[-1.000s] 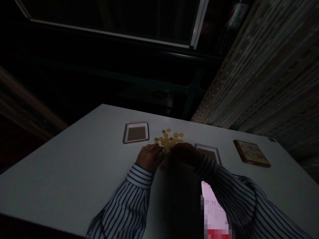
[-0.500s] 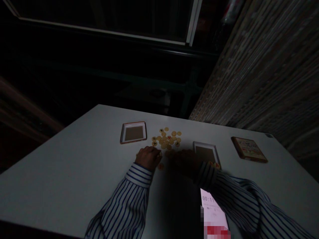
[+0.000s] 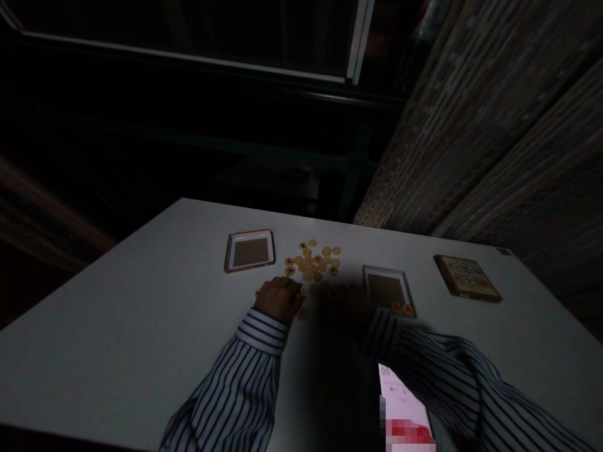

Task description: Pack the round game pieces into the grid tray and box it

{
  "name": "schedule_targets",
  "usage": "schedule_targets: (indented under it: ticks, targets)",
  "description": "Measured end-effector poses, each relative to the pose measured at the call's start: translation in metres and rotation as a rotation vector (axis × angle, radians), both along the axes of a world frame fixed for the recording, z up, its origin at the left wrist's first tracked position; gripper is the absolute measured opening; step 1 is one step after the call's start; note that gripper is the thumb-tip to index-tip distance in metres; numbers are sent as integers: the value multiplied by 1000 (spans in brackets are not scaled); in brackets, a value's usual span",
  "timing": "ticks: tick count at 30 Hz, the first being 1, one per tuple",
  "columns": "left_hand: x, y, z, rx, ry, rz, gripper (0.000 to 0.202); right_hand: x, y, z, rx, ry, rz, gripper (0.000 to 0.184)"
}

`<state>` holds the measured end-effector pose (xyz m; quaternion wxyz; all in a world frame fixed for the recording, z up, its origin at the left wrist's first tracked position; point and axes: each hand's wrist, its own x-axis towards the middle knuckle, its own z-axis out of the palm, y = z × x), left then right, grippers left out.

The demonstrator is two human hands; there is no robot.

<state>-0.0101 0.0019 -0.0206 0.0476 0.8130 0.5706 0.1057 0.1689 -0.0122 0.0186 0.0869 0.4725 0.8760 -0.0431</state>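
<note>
Round, pale xiangqi pieces lie in a loose cluster at the middle of the white table, some showing black or red characters. My left hand rests at the cluster's near left, fingers curled, a pale piece showing at its fingertips. Another piece peeks out left of that hand. Between my hands, closer to me, lies a red-marked piece. My right hand is in deep shadow at the near right of the cluster, reaching toward dim pieces; how its fingers are set is hard to see.
An open shallow tray stands at the left. A second tray, right of the cluster, holds two red-marked pieces. Farther right is a closed decorated box. A lit phone lies partly under my right forearm. A curtain hangs behind.
The view has shifted slightly. My right forearm has moved a little, showing more of the two pieces in the right tray and covering more of the phone's digits. My left hand stays nearly still.
</note>
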Motion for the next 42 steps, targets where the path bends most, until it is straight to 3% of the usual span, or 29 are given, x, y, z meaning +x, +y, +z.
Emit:
schedule_targets:
  ticks: [4,9,18,24,32,42]
  targets:
    - [0,0,-1,35,-22,26,28,-1,0,1,-10,-9,5,32]
    - [-2,1,-1,87,-155,-46,29,2,3,-2,-52,46,-24,26]
    - [5,-7,3,264,-431,-191,28,27,17,-13,-368,823,-228,18]
    - [12,-9,7,307,-459,-284,25,29,21,-6,-586,1080,-370,33]
    - [21,-11,6,355,-473,-317,23,27,17,4,-714,1204,-410,28]
    - [25,-12,6,358,-456,-323,20,27,17,-7,-652,1136,-348,30]
